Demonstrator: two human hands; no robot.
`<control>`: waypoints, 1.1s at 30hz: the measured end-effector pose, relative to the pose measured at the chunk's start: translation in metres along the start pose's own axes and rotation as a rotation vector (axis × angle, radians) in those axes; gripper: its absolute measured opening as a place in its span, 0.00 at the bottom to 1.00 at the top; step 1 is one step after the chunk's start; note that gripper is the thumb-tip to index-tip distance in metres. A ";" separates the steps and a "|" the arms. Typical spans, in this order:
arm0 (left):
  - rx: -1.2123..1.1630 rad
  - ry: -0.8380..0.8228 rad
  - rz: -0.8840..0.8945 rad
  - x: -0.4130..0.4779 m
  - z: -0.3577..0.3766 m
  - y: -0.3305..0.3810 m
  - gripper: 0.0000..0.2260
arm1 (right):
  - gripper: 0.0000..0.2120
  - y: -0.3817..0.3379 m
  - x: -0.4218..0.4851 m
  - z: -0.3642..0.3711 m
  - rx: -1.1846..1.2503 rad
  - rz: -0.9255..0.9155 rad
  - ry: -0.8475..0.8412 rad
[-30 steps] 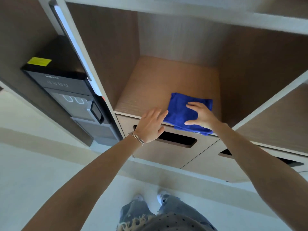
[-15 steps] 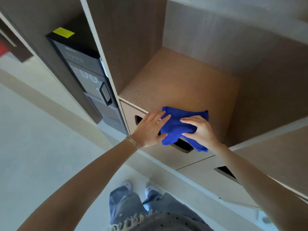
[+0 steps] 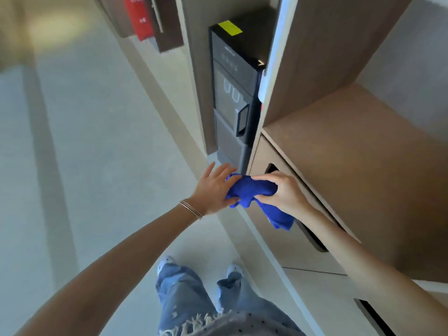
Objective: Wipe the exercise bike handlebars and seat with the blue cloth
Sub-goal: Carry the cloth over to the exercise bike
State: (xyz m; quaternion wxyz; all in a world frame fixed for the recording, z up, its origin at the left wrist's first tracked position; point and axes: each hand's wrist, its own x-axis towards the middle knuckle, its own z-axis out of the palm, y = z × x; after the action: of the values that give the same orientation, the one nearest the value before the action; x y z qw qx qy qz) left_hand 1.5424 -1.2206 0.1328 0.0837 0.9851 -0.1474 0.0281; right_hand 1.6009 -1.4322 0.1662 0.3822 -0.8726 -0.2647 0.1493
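Observation:
The blue cloth is bunched up in the air in front of the wooden cabinet, off the shelf. My right hand grips it from the right, with a loose corner hanging below the wrist. My left hand touches the cloth's left end, thumb under it and fingers spread over it. No exercise bike, handlebars or seat are in view.
A wooden cabinet with an open shelf and drawers with slot handles stands at the right. A black water dispenser sits in a niche beyond my hands. A red object hangs far back. Pale floor stretches left.
The cloth has been lifted off the shelf and bunched between both hands. My view has swung left, away from the shelf toward the floor.

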 end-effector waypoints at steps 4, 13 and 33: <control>-0.030 0.040 -0.220 -0.068 -0.016 -0.043 0.28 | 0.21 -0.046 0.031 0.048 0.066 -0.064 -0.141; 0.049 0.125 -0.690 -0.267 -0.044 -0.123 0.29 | 0.20 -0.162 0.068 0.174 0.064 -0.205 -0.408; 0.083 0.152 -1.422 -0.681 -0.077 -0.182 0.30 | 0.16 -0.444 0.020 0.507 -0.052 -0.500 -0.866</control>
State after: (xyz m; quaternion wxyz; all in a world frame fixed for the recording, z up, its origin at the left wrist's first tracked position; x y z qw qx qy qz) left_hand 0.9438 -0.8416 0.1256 0.0544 0.8403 0.5378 0.0409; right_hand 1.2282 -0.8701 0.1600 0.2396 -0.6495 -0.6040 0.3949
